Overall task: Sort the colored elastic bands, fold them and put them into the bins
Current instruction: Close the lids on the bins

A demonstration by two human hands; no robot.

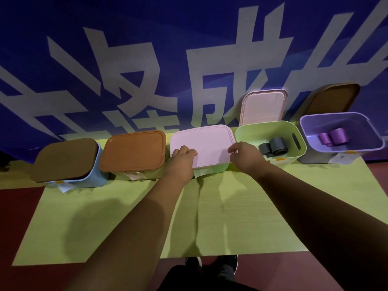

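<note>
Covering middle bin (pixel 218 169), pink lid (pixel 206 141).

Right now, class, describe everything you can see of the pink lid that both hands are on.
The pink lid is a rounded rectangle with a raised rim, smooth like plastic. It sits on top of a green bin, in the middle of the row. The left hand grips its near left corner; the right hand holds its right edge.

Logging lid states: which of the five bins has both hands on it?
The middle bin, under the pink lid: left hand and right hand grip its front edge. The two left of it are lidded, untouched; the two right stand open.
</note>
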